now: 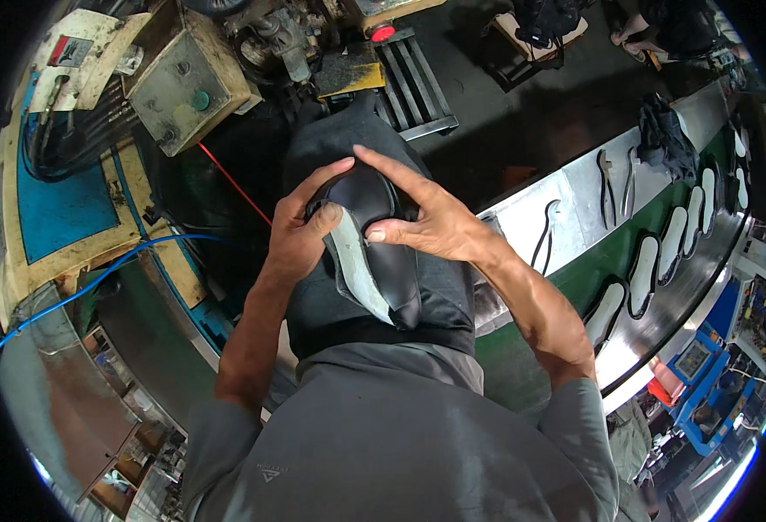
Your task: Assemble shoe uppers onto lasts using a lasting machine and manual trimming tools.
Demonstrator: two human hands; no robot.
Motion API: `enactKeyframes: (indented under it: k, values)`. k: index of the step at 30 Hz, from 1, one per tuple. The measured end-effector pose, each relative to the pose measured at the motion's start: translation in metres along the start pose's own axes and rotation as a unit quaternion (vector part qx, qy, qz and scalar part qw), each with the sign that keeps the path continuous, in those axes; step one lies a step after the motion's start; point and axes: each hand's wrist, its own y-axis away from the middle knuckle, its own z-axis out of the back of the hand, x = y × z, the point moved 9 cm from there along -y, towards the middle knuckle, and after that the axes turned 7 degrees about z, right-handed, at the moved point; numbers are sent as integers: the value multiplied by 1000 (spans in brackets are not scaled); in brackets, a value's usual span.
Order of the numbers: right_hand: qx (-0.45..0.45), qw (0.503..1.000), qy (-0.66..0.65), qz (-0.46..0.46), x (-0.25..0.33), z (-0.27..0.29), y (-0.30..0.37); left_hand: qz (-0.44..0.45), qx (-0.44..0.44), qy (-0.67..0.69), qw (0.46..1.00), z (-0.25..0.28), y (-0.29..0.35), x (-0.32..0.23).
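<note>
A black leather shoe upper (390,270) rests over my lap, with its toe end away from me. Its pale grey-white underside (359,274) shows along the left, bordered by black leather. My left hand (300,217) grips the toe end from the left, its thumb pressed on the edge of the pale underside. From the other side my right hand (435,217) is curved round the toe, with its thumb on the black leather. The fingertips of both hands almost meet at the far end of the toe.
At the right, a green conveyor belt (522,357) carries several shoe uppers (644,274) with pale undersides up. Pliers (548,235) lie on the metal ledge beside it, near a black cloth (664,130). A control box (187,91) and machinery stand ahead left; a blue hose (109,274) crosses the left.
</note>
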Motion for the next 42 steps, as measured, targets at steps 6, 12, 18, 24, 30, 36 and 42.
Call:
enactKeyframes:
  k: [6, 12, 18, 24, 30, 36, 42]
  values:
    - [-26, 994, 107, -15, -12, 0, 5, 37, -49, -38, 997, -6, -10, 10]
    - [-85, 993, -42, -73, -57, 11, 14, 144, -81, -85, 983, -23, -19, 28]
    - [-111, 983, -112, -91, -71, 15, 26, 112, -44, 210, 970, -25, -2, 61]
    - [-110, 987, -62, -104, -65, 13, 25, 73, -128, -64, 987, -21, -1, 53]
    - [-169, 975, 16, -147, -73, 5, 39, 152, -96, -72, 981, -24, -5, 63]
    - [-185, 961, 35, -204, -58, -17, 109, 228, 23, -19, 973, -44, 56, 80]
    - [-121, 961, -16, -248, -60, -13, 123, 232, 63, -41, 970, -42, 71, 85]
